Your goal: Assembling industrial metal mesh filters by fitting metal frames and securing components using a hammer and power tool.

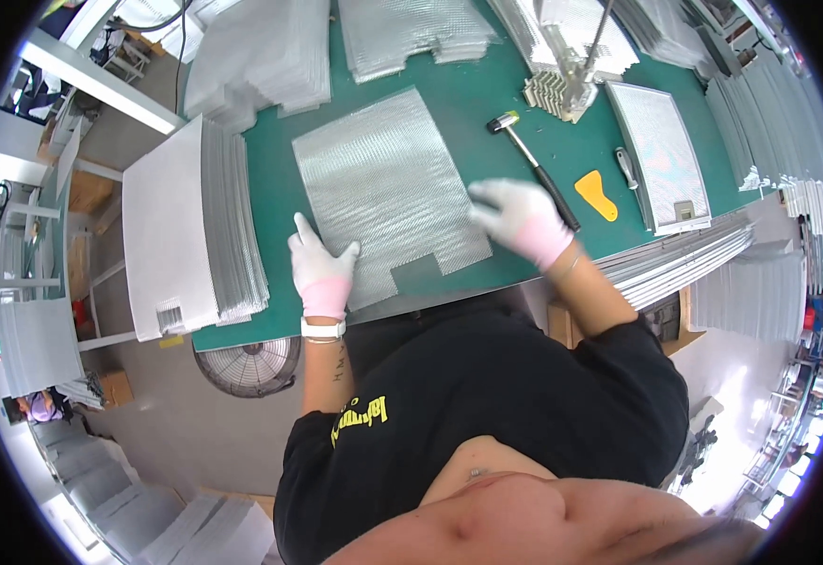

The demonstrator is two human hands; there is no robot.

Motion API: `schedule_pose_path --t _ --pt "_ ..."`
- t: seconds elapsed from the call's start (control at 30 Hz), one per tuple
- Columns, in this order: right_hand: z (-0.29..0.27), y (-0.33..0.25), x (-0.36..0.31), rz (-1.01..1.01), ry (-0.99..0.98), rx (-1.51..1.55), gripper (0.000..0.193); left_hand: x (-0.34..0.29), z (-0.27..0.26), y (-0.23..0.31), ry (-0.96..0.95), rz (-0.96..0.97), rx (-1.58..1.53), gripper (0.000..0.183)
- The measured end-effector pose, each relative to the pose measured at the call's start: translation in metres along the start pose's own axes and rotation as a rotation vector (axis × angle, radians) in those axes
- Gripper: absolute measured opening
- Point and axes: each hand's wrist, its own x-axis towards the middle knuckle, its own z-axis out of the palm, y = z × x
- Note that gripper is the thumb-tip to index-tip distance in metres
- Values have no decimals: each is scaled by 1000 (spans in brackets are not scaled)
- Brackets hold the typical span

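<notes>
A silver metal mesh sheet (383, 188) with a small notch at its near edge lies tilted on the green tabletop in front of me. My left hand (322, 273), in a white and pink glove, rests at the sheet's near left edge, thumb and fingers spread. At the right edge is my gloved right hand (523, 221), blurred by motion, its fingers stretched towards the sheet. Whether they touch it is hard to make out. Right of that hand lies a hammer (536, 169) with a black grip, and beyond it a yellow scraper (597, 195).
A stack of mesh panels (171, 235) stands at the left table edge. More stacked sheets (266, 52) line the far side. A framed panel (661, 155) and a grey-handled tool (626, 168) lie on the right. Below the table's left edge stands a fan (247, 365).
</notes>
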Motion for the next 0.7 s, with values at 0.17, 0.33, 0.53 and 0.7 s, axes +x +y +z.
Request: schedule_pose_path --t 0.17,0.33,0.53,0.7 --pt "-86 161 144 435 316 -146 48 27 10 -29 3 473 287 77" --pt "-115 225 225 677 47 -403 72 33 -1 -23 -78 478 391 72" --pt "-142 278 211 620 356 -359 94 24 0 -4 248 659 147 76" --pt "-158 171 190 591 693 -105 102 0 -8 -3 348 679 -38 75"
